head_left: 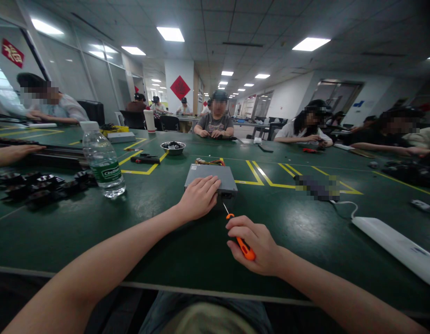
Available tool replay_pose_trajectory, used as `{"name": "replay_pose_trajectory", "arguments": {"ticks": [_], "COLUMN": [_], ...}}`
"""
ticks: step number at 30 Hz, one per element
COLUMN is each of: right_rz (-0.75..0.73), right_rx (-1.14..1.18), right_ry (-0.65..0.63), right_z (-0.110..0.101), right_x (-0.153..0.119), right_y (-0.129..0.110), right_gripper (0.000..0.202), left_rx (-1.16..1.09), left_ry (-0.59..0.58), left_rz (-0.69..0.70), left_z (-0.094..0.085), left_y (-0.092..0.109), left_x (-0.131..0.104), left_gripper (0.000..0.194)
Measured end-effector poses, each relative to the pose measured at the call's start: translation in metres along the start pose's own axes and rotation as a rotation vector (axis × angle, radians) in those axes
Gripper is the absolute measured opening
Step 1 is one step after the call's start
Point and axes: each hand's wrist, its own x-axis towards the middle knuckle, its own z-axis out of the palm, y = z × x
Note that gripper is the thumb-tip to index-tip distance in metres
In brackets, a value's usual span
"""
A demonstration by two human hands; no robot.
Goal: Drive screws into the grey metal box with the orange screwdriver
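Observation:
A grey metal computer power supply (229, 178) lies on the green tabletop in front of me, its colored cables (210, 162) bunched behind it. My left hand (201, 195) rests on top of the case, fingers stretched out and lying flat. Below the near right corner, my right hand (255, 243) is closed around the handle of an orange and black screwdriver (245, 249). The screwdriver's thin shaft points up and away, toward the near side of the case by a socket. Whether the tip touches the case I cannot tell.
A water bottle (105, 167) stands at left beside dark parts (41, 188). Beyond the power supply are a metal bowl (173, 147) and a black tool (145, 159). A white power strip (396, 248) lies at right. Several people sit around the table; another person's hand (18, 155) reaches in at left.

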Motion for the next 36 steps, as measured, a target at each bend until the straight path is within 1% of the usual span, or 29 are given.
{"name": "replay_pose_trajectory", "arguments": {"ticks": [3,6,10,12,15,17,22,26,28,30,33,36], "right_rz": [0.023,-0.006,-0.048,-0.022,0.050,0.056,-0.052,-0.095,-0.081,-0.031,0.037,0.002], "right_rx": [0.002,-0.017,-0.051,-0.052,-0.031,-0.024,-0.078,-0.088,-0.086,-0.049,0.017,-0.010], "right_ry": [0.046,0.024,0.022,0.056,0.120,0.140,0.082,0.030,0.034,0.050,0.084,0.080], "right_z": [-0.0002,-0.0015,-0.0015,-0.0007,0.0000,-0.0002,-0.0032,-0.0061,-0.0062,-0.0052,-0.0028,-0.0017], "right_x": [0.0009,0.0040,0.0052,0.0037,0.0012,0.0008,0.0041,0.0062,0.0050,0.0025,-0.0007,0.0005], "right_y": [-0.0011,-0.0021,-0.0016,-0.0008,0.0000,-0.0001,-0.0019,-0.0025,-0.0020,-0.0010,0.0002,-0.0005], "right_gripper": [0.011,0.005,0.009,0.008,0.014,0.015,0.007,0.015,0.015,0.011,0.015,0.011], "left_rx": [0.004,0.002,-0.003,-0.004,-0.009,-0.011,-0.005,-0.007,-0.009,-0.009,-0.013,-0.014], "left_ry": [-0.012,-0.011,-0.007,-0.004,-0.001,-0.002,-0.014,-0.008,-0.004,-0.005,-0.005,-0.002], "left_rz": [-0.001,0.000,-0.002,-0.003,-0.005,-0.007,-0.008,-0.002,-0.002,-0.005,-0.002,0.002], "left_z": [-0.0008,-0.0003,0.0017,0.0022,0.0019,0.0014,0.0008,0.0005,0.0005,0.0006,0.0009,0.0015], "left_y": [0.0003,0.0003,-0.0004,-0.0007,-0.0006,-0.0003,-0.0001,-0.0005,-0.0007,-0.0009,-0.0010,-0.0007], "left_x": [0.0002,0.0003,-0.0001,-0.0002,-0.0004,-0.0005,-0.0004,-0.0001,-0.0001,-0.0001,-0.0003,-0.0004], "left_gripper": [0.038,0.038,0.038,0.038,0.037,0.038,0.038,0.038,0.037,0.038,0.038,0.038]}}
